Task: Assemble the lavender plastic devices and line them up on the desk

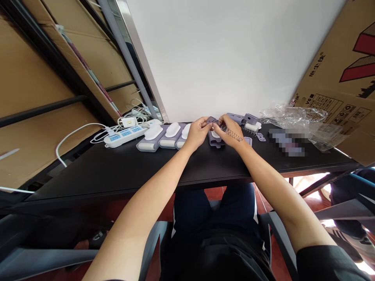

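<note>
My left hand [197,133] is closed, its fingertips pinching a small grey-purple plastic part [211,120] above the table. My right hand [230,132] meets it from the other side, its thumb and fingers closed at the same part. A thin metal coil spring [233,134] trails from the fingers across the back of my right hand; where its near end is fixed I cannot tell. Under both hands a grey-purple housing [216,141] with a white piece rests on the black table [123,171], partly hidden by the fingers.
Left of my hands stand several grey-purple units [150,138] with white oval tops. Beyond them lie a white power strip [125,134] and tangled cables. To the right are loose purple parts [250,119], a flat purple piece [261,137], clear plastic wrap [316,121] and a cardboard box [336,89].
</note>
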Motion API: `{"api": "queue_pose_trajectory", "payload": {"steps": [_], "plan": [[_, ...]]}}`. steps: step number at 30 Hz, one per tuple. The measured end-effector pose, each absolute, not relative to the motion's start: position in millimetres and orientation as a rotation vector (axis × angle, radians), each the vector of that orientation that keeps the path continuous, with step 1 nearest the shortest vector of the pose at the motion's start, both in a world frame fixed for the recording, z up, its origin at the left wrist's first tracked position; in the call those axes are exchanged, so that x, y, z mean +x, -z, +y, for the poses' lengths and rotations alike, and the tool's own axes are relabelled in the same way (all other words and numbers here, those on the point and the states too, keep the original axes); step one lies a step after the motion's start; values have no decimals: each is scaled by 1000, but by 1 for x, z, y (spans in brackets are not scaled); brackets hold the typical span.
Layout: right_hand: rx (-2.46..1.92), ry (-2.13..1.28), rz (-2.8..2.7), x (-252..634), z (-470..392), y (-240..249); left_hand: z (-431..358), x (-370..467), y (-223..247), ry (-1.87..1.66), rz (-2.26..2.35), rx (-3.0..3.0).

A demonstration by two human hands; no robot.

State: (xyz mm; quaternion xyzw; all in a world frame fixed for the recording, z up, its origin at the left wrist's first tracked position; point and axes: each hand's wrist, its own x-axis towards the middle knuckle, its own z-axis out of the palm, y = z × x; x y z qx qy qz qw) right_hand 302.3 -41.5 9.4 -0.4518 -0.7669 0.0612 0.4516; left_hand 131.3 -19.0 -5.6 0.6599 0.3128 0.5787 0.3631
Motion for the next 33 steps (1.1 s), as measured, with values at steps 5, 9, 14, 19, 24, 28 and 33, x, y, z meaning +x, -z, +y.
{"api": "queue_pose_trajectory", "payload": {"steps": [5, 9, 14, 19, 24, 28, 33], "plan": [[-1052, -275, -1822, 303, -36, -7, -16, 130, 9, -1448, 746, 1674], [-1057, -269, -1819, 303, -35, -6, -15, 129, 9, -1467, 774, 1690], [-1038, -275, -1880, 302, -39, -8, -15, 131, 9, -1534, 859, 1768], [-1016, -231, -1947, 301, -44, -8, -19, 132, 10, -1643, 990, 1871], [-1037, -232, -1905, 301, -41, -6, -15, 131, 12, -1578, 909, 1797], [-1027, -275, -1832, 301, -38, -6, -11, 130, 12, -1553, 903, 1715], [-1068, -350, -1770, 303, -37, -8, -16, 131, 9, -1536, 901, 1697]]}}
